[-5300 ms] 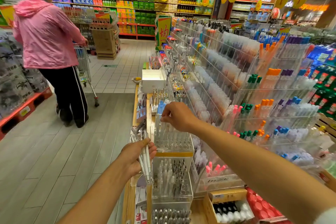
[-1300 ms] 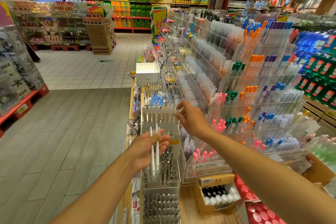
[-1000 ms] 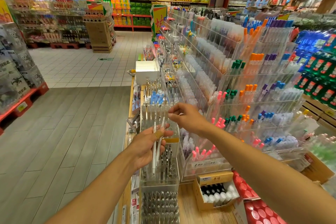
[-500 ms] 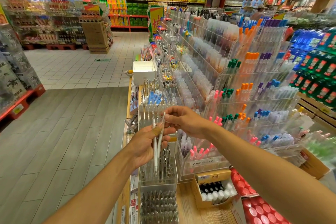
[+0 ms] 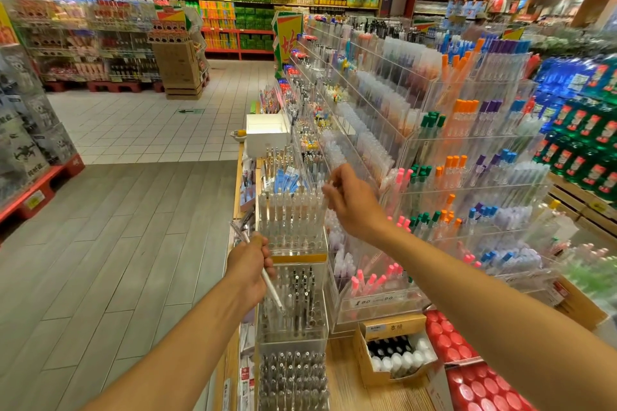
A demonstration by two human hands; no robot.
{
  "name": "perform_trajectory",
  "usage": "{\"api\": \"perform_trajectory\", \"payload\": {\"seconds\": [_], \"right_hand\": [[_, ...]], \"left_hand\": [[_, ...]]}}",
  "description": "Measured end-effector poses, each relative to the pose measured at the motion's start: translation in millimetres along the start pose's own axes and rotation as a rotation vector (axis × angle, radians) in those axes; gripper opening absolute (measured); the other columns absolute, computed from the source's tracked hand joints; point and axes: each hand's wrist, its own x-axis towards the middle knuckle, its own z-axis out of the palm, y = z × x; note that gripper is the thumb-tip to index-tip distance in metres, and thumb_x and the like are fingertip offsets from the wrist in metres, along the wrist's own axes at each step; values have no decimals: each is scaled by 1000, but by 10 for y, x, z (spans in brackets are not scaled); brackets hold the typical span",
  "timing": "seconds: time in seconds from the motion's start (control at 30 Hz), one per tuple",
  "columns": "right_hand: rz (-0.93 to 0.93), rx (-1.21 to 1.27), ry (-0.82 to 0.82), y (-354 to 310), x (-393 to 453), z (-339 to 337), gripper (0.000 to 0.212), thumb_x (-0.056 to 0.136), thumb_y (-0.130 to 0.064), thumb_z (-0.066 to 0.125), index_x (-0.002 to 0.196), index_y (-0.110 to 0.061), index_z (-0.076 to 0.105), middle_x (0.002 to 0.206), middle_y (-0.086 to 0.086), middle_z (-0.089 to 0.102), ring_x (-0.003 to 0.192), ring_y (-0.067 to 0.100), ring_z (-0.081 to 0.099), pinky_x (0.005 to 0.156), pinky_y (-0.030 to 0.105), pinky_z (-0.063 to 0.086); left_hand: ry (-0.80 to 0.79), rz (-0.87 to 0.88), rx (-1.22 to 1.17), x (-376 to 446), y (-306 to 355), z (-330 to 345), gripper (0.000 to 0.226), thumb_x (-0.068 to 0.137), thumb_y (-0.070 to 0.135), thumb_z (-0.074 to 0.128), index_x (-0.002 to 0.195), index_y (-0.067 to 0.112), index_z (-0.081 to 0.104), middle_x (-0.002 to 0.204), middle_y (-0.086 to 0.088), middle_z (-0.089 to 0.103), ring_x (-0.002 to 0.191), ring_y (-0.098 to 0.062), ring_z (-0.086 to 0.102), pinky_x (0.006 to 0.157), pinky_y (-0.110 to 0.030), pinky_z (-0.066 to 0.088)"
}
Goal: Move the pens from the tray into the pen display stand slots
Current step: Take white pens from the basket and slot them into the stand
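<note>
A clear acrylic pen display stand (image 5: 293,243) stands in stepped tiers on the wooden counter, its top tier filled with a row of clear white pens (image 5: 290,207). My left hand (image 5: 248,264) is closed around a white pen (image 5: 272,290) that slants down across the stand's front. My right hand (image 5: 354,200) is raised at the right end of the top row, pinching one clear pen (image 5: 329,185) between thumb and fingers. The lower tiers hold dark and silver pens. No tray is clearly visible.
A tall acrylic rack (image 5: 450,150) of coloured pens rises to the right. A cardboard box of bottles (image 5: 397,350) and red-capped items (image 5: 467,357) sit on the counter at lower right. A white box (image 5: 267,133) lies farther along. The aisle floor (image 5: 117,243) runs along the left.
My right hand has drawn one pen out of my left hand's grip and lifted it to the top row's right end. My left hand dropped lower and turned, keeping the other pen.
</note>
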Motion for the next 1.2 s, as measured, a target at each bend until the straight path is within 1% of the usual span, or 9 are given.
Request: {"api": "perform_trajectory", "payload": {"seconds": [0.2, 0.37, 0.5, 0.6, 0.73, 0.83, 0.93, 1.0, 1.2], "right_hand": [[1, -11, -35, 68, -57, 137, 15, 101, -18, 49, 92, -11, 39, 79, 16, 58, 73, 36, 58, 63, 48, 47], [-30, -16, 32, 71, -11, 153, 13, 101, -19, 48, 92, -14, 40, 76, 10, 57, 70, 31, 57, 62, 46, 47], [-36, -40, 37, 109, 29, 158, 13, 100, -19, 49, 93, -12, 41, 76, 12, 58, 68, 31, 56, 61, 44, 46], [-45, -82, -6, 154, 39, 224, 14, 99, -20, 52, 94, -8, 47, 74, 3, 52, 63, 20, 47, 58, 35, 39], [-65, -141, -8, 229, 89, 268, 11, 96, -18, 57, 93, -9, 52, 90, -1, 47, 73, 11, 40, 63, 15, 30], [-41, -145, -62, 296, 91, 286, 11, 95, -19, 59, 90, -16, 50, 90, -2, 48, 74, 11, 42, 65, 21, 30], [-30, -162, -70, 326, 93, 331, 14, 93, -23, 62, 88, -21, 49, 90, -3, 49, 77, 12, 45, 63, 20, 30], [-14, -160, -56, 331, 99, 357, 14, 93, -25, 63, 88, -21, 51, 91, -1, 52, 79, 14, 47, 65, 23, 31], [1, -128, -13, 330, 57, 353, 17, 92, -27, 65, 88, -14, 55, 82, 0, 55, 75, 19, 52, 65, 31, 41]], "left_hand": [[13, 26, -87, -38, 59, 21, 23, 106, 14, 38, 97, 5, 57, 67, -3, 38, 58, -12, 32, 56, -26, 29], [8, 43, -139, -3, 81, 6, 19, 101, 5, 44, 109, 3, 60, 68, -3, 41, 60, -13, 36, 57, -27, 32], [-20, 83, -132, 44, 77, 12, 15, 102, 7, 46, 103, 6, 61, 71, -4, 44, 62, -13, 41, 60, -26, 37], [-78, 126, -130, 62, 74, 21, 16, 105, 11, 42, 103, 8, 58, 75, -5, 47, 67, -14, 46, 66, -25, 43], [-154, 168, -128, 63, 102, 37, 13, 103, 14, 47, 103, 9, 60, 80, -4, 54, 76, -14, 53, 75, -25, 48], [-213, 258, -3, 70, 121, 39, 12, 98, 19, 56, 102, 15, 67, 89, 3, 60, 87, -11, 55, 80, -27, 46], [-210, 409, 185, 85, 131, 56, 13, 91, 23, 66, 102, 24, 72, 102, 7, 67, 93, -6, 59, 75, -22, 45], [-186, 508, 221, 105, 162, 80, 15, 86, 24, 71, 100, 29, 73, 101, 8, 72, 90, -4, 65, 72, -17, 51], [-130, 746, 446, 207, 260, 214, 14, 87, 20, 72, 91, 33, 69, 98, 4, 71, 81, -15, 68, 79, -36, 60]]}}
